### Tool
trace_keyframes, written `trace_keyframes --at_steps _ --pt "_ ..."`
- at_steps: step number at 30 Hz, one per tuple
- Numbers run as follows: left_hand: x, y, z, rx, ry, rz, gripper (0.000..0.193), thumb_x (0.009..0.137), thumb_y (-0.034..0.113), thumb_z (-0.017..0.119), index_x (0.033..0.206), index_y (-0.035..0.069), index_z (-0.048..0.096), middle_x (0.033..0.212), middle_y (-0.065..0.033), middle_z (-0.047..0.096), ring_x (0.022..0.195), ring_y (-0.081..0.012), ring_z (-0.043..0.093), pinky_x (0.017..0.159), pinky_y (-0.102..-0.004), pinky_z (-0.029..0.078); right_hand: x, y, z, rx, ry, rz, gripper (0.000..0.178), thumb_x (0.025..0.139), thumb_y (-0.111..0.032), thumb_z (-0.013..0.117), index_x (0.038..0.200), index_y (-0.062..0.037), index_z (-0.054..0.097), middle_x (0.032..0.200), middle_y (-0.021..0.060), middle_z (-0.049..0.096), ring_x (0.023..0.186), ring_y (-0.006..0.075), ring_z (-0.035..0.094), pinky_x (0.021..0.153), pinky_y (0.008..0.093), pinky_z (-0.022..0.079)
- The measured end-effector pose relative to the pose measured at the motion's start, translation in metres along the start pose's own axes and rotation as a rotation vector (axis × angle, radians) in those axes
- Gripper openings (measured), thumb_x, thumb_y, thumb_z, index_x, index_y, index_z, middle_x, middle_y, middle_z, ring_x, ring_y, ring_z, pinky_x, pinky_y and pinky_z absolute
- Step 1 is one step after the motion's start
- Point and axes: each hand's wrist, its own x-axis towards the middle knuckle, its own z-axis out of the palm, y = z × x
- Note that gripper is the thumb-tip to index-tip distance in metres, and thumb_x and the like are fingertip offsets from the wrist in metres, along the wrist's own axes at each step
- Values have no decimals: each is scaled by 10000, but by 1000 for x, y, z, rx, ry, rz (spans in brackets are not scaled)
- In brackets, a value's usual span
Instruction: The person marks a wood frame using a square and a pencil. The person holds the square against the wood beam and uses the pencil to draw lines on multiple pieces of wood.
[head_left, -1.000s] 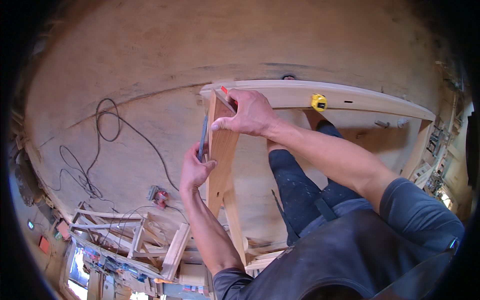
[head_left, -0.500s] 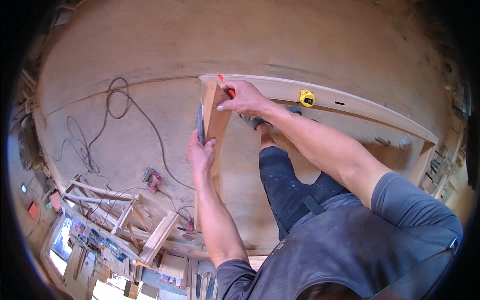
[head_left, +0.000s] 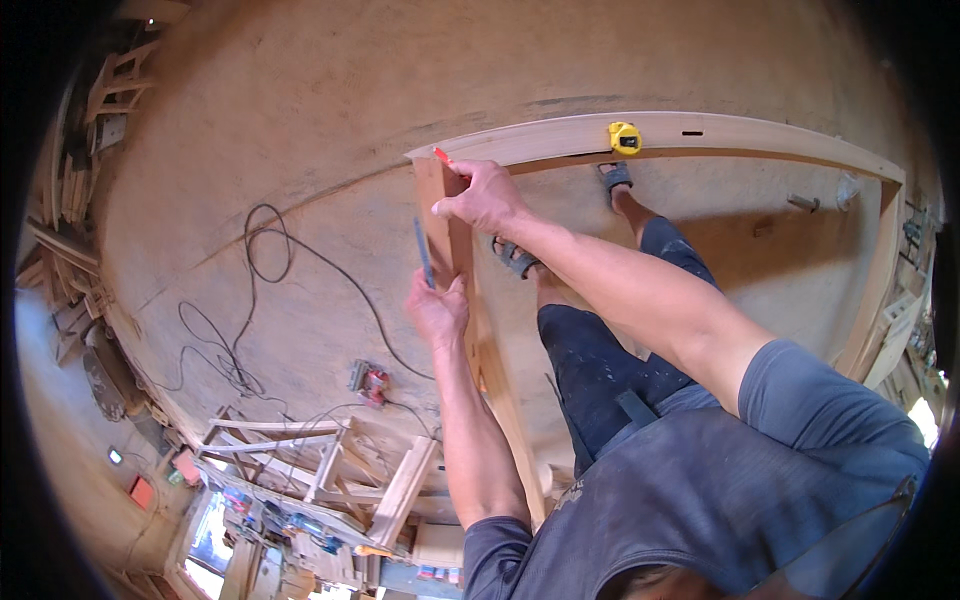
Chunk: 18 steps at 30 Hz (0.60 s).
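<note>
My right hand is closed around a red pencil, with part of it sticking out past the fingers near the corner of a wooden frame. The fingers rest at the end of a wooden beam. Lower down the same beam, my left hand grips a thin, flat, grey metal strip, which lies along the beam's left side. The strip's lower end is hidden in the fingers. A long pale plank meets the beam at the far corner, and a yellow tape measure sits on it.
My sandalled feet stand inside the frame. Beyond the beam, a dark cable loops over the floor beside a red power tool. A wooden rack stands at lower left. A small metal piece lies at right.
The view has shifted, so the frame's far side sits higher and the rack farther right. More of my feet shows. Both hands keep their holds near the beam's end.
</note>
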Motion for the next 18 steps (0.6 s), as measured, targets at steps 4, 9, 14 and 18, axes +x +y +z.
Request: trace_keyframes --at_steps 4,9,14,18 --pt "4 -44 0 -258 -28 118 264 931 245 752 1025 13 667 764 7 548 712 -108 474 653 -281 420 -3 2 16 -2 108 -11 451 590 -277 785 980 -51 768 876 134 764 817 254 726 764 359 562" --pt "-2 -57 -44 -275 119 -6 160 1014 166 625 1039 20 687 816 -43 596 772 -148 513 696 -283 432 7 12 14 -18 126 -2 430 593 -286 792 956 -56 770 875 121 767 802 231 722 752 349 562" --pt "-15 -37 -83 -127 454 588 167 808 -33 688 930 78 712 999 -64 670 990 -249 579 872 -392 474 11 15 7 -2 42 -37 410 590 -313 823 892 -42 767 871 108 769 792 207 712 745 329 554" --pt "-23 -32 -95 88 227 916 273 667 -78 701 867 105 728 1092 -69 701 1118 -310 594 1021 -486 458 11 3 3 -138 -64 -50 398 648 -277 841 946 -22 772 864 51 756 785 119 666 733 297 527"
